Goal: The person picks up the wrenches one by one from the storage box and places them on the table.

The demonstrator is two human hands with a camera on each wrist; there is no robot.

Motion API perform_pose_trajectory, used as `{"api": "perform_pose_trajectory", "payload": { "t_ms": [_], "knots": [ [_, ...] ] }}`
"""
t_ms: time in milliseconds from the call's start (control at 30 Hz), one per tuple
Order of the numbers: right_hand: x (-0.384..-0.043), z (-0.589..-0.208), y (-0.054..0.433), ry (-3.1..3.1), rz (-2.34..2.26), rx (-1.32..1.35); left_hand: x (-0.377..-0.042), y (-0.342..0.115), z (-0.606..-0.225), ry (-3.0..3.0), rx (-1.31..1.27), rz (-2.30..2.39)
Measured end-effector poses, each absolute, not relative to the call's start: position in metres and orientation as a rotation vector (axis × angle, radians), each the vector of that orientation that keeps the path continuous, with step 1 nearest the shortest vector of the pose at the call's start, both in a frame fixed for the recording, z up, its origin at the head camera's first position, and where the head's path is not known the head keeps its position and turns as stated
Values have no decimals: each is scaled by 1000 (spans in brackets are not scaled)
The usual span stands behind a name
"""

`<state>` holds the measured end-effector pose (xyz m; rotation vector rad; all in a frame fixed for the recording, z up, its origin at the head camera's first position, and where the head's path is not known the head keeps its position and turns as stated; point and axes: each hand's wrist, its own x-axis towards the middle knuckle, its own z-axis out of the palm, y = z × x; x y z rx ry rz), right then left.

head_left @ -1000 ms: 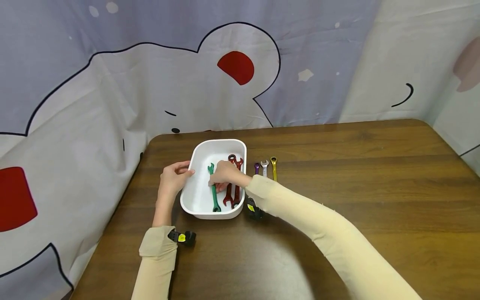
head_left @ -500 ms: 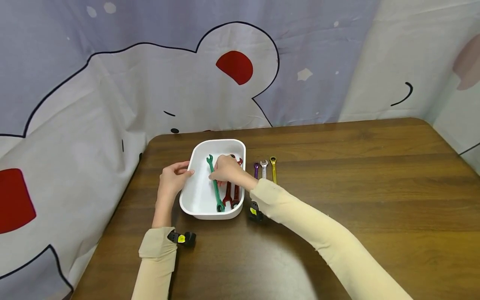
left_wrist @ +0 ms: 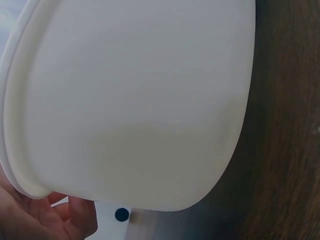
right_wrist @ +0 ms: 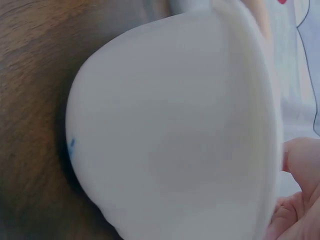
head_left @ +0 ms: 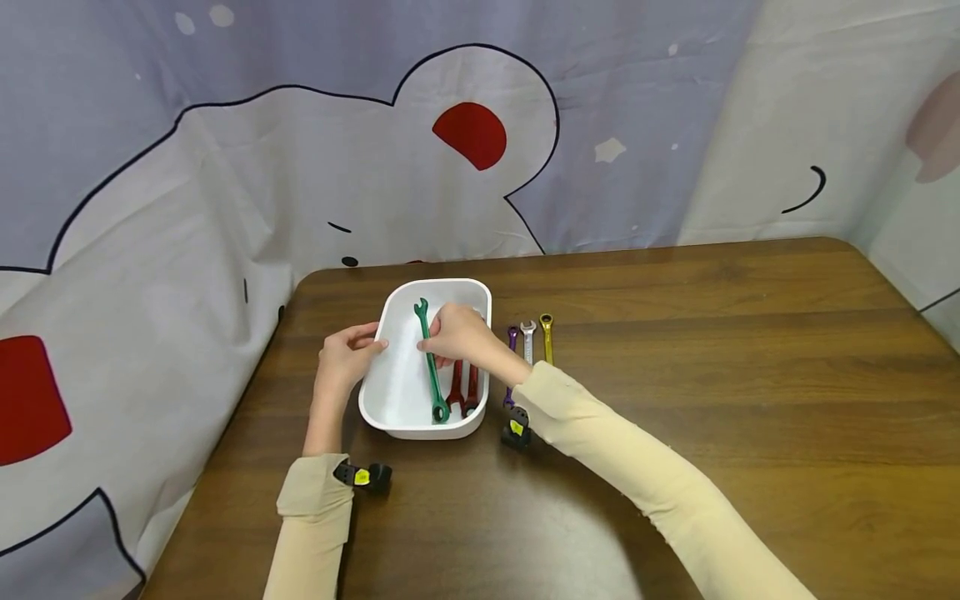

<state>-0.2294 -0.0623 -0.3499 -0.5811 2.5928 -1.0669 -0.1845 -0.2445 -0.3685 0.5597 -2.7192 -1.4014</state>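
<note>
In the head view, a white plastic tub (head_left: 400, 390) stands on the table. My left hand (head_left: 345, 364) grips its left rim, thumb over the edge and fingers outside. Over the tub, my right hand (head_left: 467, 337) pinches a green combination wrench (head_left: 432, 373) near its middle, its ring end toward me. Two red wrenches (head_left: 456, 386) lie in the tub's right side, their far ends hidden by the right hand. The left wrist view has the tub's outer wall (left_wrist: 135, 100) and the left fingers at its rim. The right wrist view also faces the tub's wall (right_wrist: 170, 110).
Right of the tub, a purple wrench (head_left: 513, 338), a silver wrench (head_left: 528, 335) and a yellow wrench (head_left: 547, 335) lie side by side on the wooden table (head_left: 712, 350). The right forearm covers their near parts. A printed curtain (head_left: 637, 200) hangs behind the table.
My right hand has moved slightly away from me and up with the green wrench, whose open end now reaches farther toward the tub's back. My left hand has stayed on the rim.
</note>
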Motion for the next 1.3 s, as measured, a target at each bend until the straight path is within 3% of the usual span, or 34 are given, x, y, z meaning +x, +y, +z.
{"api": "perform_pose_trajectory", "payload": {
  "t_ms": [1300],
  "knots": [
    [-227, -347, -24, 2419, -1329, -403, -184, -247, -369, -2676, 573, -1500]
  ]
}}
